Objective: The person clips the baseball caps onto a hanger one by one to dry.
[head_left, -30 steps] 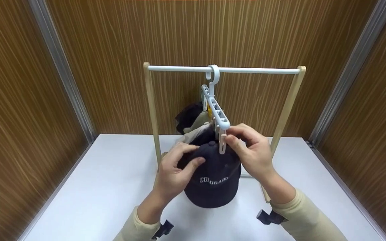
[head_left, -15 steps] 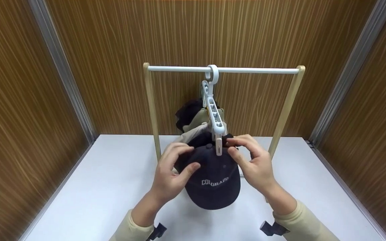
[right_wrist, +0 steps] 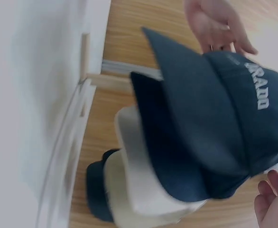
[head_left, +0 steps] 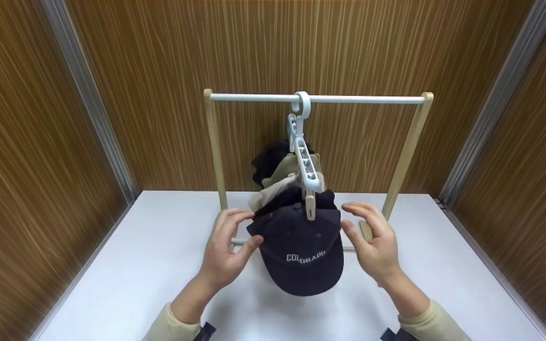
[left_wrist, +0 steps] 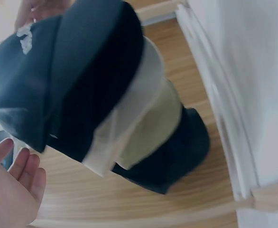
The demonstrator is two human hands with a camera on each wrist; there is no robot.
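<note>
A dark navy baseball cap (head_left: 304, 244) lettered COLORADO hangs by a pale clip (head_left: 310, 208) at the near end of a white multi-clip hanger (head_left: 307, 166). My left hand (head_left: 225, 248) is beside the cap's left edge, fingers spread and loosely bent, holding nothing. On the other side, my right hand (head_left: 375, 241) stands apart from the cap's right edge, thumb and fingers parted. Behind the front cap hang another dark cap (right_wrist: 162, 142), a cream cap (right_wrist: 141, 166), an olive-beige cap (left_wrist: 153, 128) and a dark cap (left_wrist: 186, 152) at the far end.
The hanger's hook (head_left: 303, 105) sits over the white rail (head_left: 368, 100) of a small rack with wooden posts (head_left: 408, 154). Beneath it lies a white tabletop (head_left: 159, 265). Wood-grain panels (head_left: 159, 94) enclose the back and both sides.
Both hands have drawn away from the cap, the left to the left and the right to the right. The right fingers have left the clip, and the cap hangs from it.
</note>
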